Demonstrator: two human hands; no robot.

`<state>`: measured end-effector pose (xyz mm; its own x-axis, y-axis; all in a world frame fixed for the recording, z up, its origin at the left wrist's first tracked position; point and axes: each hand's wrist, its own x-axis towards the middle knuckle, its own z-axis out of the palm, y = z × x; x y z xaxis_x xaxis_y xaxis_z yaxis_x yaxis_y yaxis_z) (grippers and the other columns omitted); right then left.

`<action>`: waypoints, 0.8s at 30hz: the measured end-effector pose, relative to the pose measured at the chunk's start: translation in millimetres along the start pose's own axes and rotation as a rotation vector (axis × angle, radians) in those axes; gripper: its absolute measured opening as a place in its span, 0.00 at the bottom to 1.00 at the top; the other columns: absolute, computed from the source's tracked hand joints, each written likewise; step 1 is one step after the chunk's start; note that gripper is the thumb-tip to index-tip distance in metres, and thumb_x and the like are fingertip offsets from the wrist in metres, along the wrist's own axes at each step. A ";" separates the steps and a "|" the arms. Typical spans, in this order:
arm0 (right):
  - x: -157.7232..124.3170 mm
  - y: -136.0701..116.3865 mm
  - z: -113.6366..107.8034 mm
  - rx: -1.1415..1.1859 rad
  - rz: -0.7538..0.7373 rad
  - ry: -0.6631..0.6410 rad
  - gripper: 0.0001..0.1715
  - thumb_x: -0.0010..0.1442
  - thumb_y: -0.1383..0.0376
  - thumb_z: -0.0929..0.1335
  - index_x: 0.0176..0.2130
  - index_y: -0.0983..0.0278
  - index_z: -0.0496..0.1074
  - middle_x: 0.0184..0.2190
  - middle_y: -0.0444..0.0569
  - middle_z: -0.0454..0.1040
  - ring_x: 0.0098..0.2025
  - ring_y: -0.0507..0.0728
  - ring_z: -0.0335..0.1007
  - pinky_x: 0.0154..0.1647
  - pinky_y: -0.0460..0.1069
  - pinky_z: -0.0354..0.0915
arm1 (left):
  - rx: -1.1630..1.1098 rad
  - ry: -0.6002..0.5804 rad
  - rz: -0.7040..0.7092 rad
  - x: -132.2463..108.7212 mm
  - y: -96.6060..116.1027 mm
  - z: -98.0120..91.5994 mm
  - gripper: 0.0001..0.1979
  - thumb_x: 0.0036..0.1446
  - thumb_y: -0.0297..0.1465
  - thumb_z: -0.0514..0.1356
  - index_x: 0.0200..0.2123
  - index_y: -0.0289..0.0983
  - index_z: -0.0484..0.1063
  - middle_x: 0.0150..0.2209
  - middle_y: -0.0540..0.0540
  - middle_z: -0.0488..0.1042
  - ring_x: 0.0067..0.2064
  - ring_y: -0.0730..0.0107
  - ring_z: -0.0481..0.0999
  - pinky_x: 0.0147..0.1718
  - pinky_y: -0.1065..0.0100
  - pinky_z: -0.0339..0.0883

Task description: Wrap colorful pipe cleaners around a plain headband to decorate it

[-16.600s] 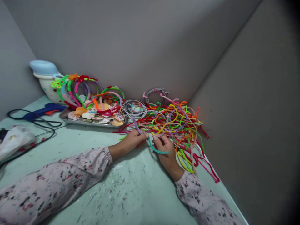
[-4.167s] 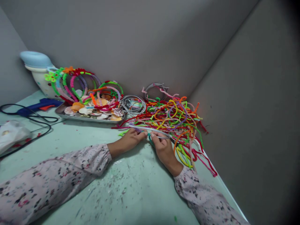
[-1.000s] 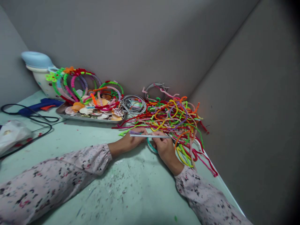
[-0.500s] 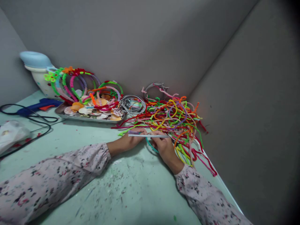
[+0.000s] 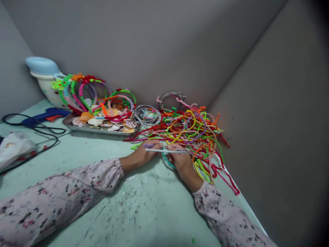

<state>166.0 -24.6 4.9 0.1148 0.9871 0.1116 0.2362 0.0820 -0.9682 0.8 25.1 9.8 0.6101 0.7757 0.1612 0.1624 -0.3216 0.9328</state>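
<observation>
Between the two hands, just in front of the tangled pile of pipe cleaners (image 5: 191,132), a thin grey headband (image 5: 164,150) lies level above the table (image 5: 102,154). The left hand (image 5: 144,154) pinches the band's left end, where a short purple pipe cleaner (image 5: 148,145) shows at the fingertips; its fingers are closed tight on the band. The right hand (image 5: 181,159) is closed on the band's right part, thumb and fingers curled over it, and a teal pipe cleaner (image 5: 167,160) loops down from under this hand toward the table. Both wrists come out of floral sleeves (image 5: 77,192) and the forearms rest on the table.

Left of the pile, touching its edge, sits a bundle of bare grey headbands (image 5: 146,116); behind the pile, against the wall, stands another grey band (image 5: 172,96). Further left of the pile a metal tray (image 5: 68,121) holds seashells (image 5: 95,120) and finished headbands wrapped in bright colours (image 5: 84,92). Beyond the tray, still further from the pile, is a white container with a blue lid (image 5: 45,77), and in front of it a blue glue gun (image 5: 46,115) with a black cord (image 5: 43,135). A clear plastic bag (image 5: 12,149) lies at the far left, well apart from the pile.
</observation>
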 end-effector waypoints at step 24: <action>-2.5 11.4 0.6 -0.061 -0.249 -0.080 0.12 0.55 0.66 0.67 0.41 0.63 0.73 0.36 0.49 0.75 0.36 0.55 0.70 0.37 0.48 0.65 | -0.215 -0.080 -0.035 4.5 -20.9 -3.6 0.14 0.58 0.34 0.49 0.21 0.36 0.62 0.18 0.52 0.59 0.21 0.75 0.57 0.20 0.70 0.49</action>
<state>167.8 -26.1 -6.7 -0.0297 0.9456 0.3241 0.3058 0.3173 -0.8977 -2.6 37.3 -7.8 0.6676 0.7364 0.1098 0.0209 -0.1659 0.9859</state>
